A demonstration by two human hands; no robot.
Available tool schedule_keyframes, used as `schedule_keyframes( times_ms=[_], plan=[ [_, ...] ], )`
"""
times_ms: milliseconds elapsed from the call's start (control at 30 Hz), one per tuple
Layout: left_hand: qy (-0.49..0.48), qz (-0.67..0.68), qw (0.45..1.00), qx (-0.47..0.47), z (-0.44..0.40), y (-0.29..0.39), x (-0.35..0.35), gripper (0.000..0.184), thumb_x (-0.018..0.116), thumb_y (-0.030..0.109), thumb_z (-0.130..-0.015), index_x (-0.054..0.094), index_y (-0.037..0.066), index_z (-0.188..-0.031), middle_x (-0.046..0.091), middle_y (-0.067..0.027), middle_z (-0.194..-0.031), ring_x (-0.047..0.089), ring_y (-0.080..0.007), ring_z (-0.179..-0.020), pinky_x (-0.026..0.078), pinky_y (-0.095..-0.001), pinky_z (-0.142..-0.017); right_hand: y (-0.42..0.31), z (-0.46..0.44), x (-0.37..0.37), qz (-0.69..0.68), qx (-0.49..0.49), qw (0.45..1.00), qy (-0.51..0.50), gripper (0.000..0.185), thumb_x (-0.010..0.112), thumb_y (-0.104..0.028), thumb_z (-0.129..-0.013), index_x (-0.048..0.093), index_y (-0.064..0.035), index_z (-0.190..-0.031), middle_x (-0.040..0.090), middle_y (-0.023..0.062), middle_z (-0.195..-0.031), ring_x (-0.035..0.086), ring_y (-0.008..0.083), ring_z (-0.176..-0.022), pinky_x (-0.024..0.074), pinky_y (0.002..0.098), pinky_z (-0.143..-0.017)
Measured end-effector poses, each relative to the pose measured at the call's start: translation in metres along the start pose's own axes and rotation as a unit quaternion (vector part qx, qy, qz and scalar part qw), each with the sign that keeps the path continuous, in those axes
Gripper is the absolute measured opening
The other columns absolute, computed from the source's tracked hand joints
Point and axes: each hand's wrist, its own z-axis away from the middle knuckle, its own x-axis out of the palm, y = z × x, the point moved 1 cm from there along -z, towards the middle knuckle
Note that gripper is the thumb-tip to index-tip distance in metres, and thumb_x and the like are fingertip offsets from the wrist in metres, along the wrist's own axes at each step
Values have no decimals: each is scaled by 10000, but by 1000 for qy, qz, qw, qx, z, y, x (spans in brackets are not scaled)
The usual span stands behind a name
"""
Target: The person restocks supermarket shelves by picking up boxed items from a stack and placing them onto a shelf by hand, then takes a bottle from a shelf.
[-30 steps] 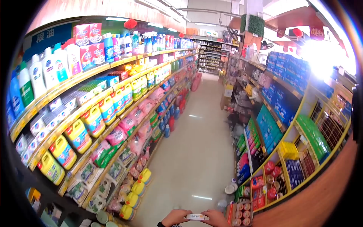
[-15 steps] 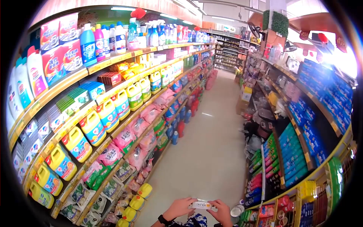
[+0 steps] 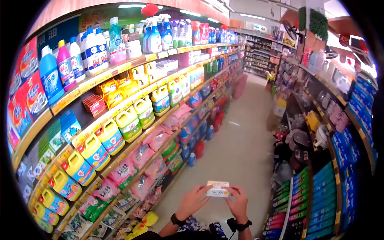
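Observation:
A small white box (image 3: 218, 192) with printed lettering on its front and a pale orange upper face is held up over the aisle floor in the head view. My left hand (image 3: 194, 202) grips its left end, and my right hand (image 3: 238, 201) grips its right end. The fingers of both hands are closed on the box, though slightly blurred. Dark bands circle both wrists. What the box contains is hidden.
On the left, a long shelf (image 3: 80, 91) carries spray bottles, yellow detergent jugs (image 3: 129, 125) and pink bags (image 3: 123, 172). The right shelf bears blue packs (image 3: 347, 150) and teal boxes (image 3: 323, 200). A pale floor aisle (image 3: 224, 156) runs between them.
Both hands have come up a little with the box, which now shows its upper face as well as its front. The view has shifted, bringing the left shelf nearer.

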Motion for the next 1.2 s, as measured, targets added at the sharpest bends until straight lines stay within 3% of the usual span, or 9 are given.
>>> schedule_keyframes(
  times_ms=[267,467,633,767,800,867,967,1000,1200],
  plan=[
    [141,31,990,-13,-142,-87,16,508,824,112,-826,708,191,-1314,641,-73,-1226,740,-257,-981,592,-338,-786,57,-172,71,-62,-90,994,-6,487,818,45,-733,771,-114,-1191,651,116,-1191,701,275,-1032,580,358,-874],
    [180,-41,980,78,-276,-164,-17,570,836,1,-734,725,147,-1273,653,-84,-1206,716,-253,-977,591,-344,-812,65,-315,121,-38,-159,986,5,507,802,62,-730,764,-126,-1199,655,131,-1216,703,290,-1030,583,372,-866],
    [305,-87,931,179,-380,-221,-27,559,834,-23,-724,732,141,-1248,656,-109,-1229,696,-281,-931,597,-371,-778,78,-449,169,-50,-264,963,11,510,755,93,-749,753,-118,-1213,658,145,-1228,703,292,-992,584,380,-842],
    [377,-67,917,115,-430,-252,-54,512,835,-33,-743,747,126,-1222,656,-117,-1236,713,-256,-947,605,-348,-749,52,-535,215,-107,-325,940,-2,470,753,89,-749,772,-114,-1172,666,134,-1198,698,276,-959,585,379,-809],
    [415,-137,893,108,-446,-265,-78,493,821,-40,-756,753,127,-1215,648,-118,-1265,717,-251,-964,609,-348,-760,46,-572,245,-147,-354,923,-17,463,754,87,-748,776,-115,-1164,667,132,-1193,697,274,-952,584,377,-801],
    [395,-173,901,53,-458,-273,-106,457,793,-88,-797,719,60,-1222,582,-159,-1335,705,-284,-1078,618,-357,-878,34,-617,277,-165,-435,885,-11,477,760,74,-737,780,-108,-1176,669,140,-1233,690,271,-937,577,359,-780],
    [417,-258,872,-10,-487,-277,-142,473,784,-101,-787,709,47,-1230,579,-128,-1364,711,-270,-1075,602,-344,-894,12,-667,312,-213,-451,864,-76,467,763,62,-733,771,-74,-1180,674,166,-1304,687,316,-1035,569,393,-874],
    [439,-286,852,-1,-497,-277,-154,531,817,-27,-764,721,118,-1266,621,-115,-1340,701,-282,-1002,608,-351,-785,1,-685,325,-229,-474,847,-74,458,769,56,-729,767,-56,-1173,677,170,-1310,680,329,-1062,560,408,-908],
    [460,-349,811,-90,-542,-296,-182,501,820,-3,-771,708,101,-1249,632,-102,-1343,683,-284,-1048,565,-394,-884,-30,-764,376,-273,-536,791,-114,426,779,6,-753,766,-60,-1173,709,108,-1287,659,342,-1178,561,423,-965]
  ],
)
